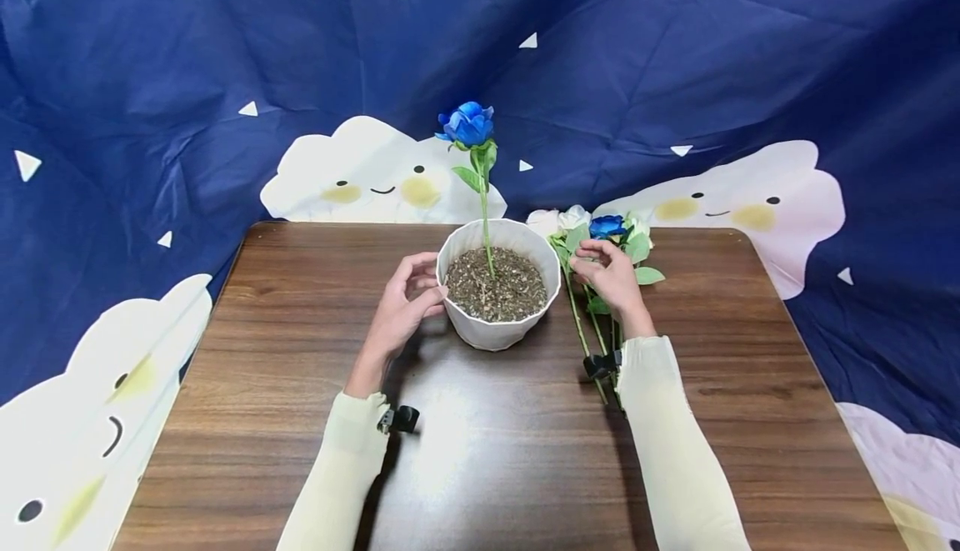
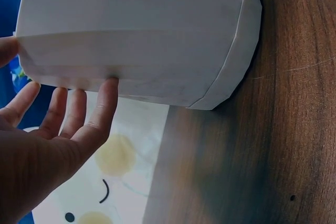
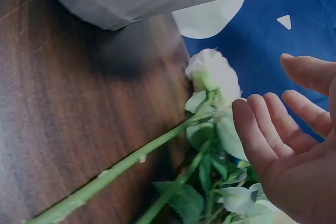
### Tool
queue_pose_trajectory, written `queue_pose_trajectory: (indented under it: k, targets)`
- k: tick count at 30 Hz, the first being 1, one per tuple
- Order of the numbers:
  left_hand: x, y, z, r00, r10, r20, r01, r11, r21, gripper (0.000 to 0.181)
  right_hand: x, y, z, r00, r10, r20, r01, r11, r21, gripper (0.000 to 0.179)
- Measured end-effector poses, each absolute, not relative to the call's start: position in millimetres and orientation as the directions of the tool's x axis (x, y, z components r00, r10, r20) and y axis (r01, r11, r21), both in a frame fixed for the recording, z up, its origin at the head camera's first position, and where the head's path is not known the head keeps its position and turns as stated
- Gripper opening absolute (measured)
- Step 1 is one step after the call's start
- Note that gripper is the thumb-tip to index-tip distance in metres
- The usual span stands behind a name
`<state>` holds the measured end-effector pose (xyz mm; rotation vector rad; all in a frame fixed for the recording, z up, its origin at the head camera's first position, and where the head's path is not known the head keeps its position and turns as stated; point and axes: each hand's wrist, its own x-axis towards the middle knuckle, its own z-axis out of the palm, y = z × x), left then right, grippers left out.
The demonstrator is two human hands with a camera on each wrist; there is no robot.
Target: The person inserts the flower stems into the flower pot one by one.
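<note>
A white faceted flowerpot (image 1: pixel 495 333) filled with dark soil (image 1: pixel 498 288) stands on the table, and a blue rose (image 1: pixel 468 124) rises upright from the soil. My left hand (image 1: pixel 405 305) is at the pot's left side; in the left wrist view its spread fingertips (image 2: pixel 109 85) touch the wall, with the thumb near the rim. To the right of the pot, my right hand (image 1: pixel 611 280) hovers over a bunch of lying roses, its fingers loosely bent around nothing. Among these are a white rose (image 3: pixel 215 74) and a blue rose (image 1: pixel 607 226); the hand covers part of their stems.
The lying roses' green stems (image 1: pixel 577 322) run toward the front, partly under the right wrist's black camera band (image 1: pixel 602 365). Behind the brown wooden table (image 1: pixel 262 368) hangs a dark blue cloth (image 1: pixel 187 42) with smiling clouds and white triangles.
</note>
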<state>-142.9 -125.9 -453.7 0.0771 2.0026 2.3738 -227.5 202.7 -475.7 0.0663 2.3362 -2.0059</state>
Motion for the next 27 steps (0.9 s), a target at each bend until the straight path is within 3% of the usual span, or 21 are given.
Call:
queue_pose_trajectory:
  k: [12, 16, 22, 27]
  targets:
    - [-140.8, -125.2, -453.7, -0.998, 0.063, 0.021, 0.009, -0.178, 0.984, 0.055, -230.8, 201.1, -502.0, -0.983, 0.045, -0.179, 0.184, 0.217, -0.959, 0.048]
    - [-140.6, -125.5, -453.4, -0.998, 0.059, 0.02, 0.01, -0.176, 0.984, 0.055, -231.8, 199.6, -508.8, -0.987, 0.055, -0.151, 0.16, 0.356, -0.921, 0.049]
    - [-141.9, -126.0, -454.7, -0.998, 0.059, 0.019, 0.009, -0.167, 0.986, 0.055, -236.4, 196.8, -511.4, -0.995, 0.044, -0.091, 0.098, 0.624, -0.775, 0.04]
    - [-142.5, -125.8, -454.5, -0.998, 0.065, 0.024, 0.013, -0.17, 0.985, 0.054, -240.3, 195.0, -508.3, -0.993, 0.028, -0.111, 0.1, 0.683, -0.724, 0.029]
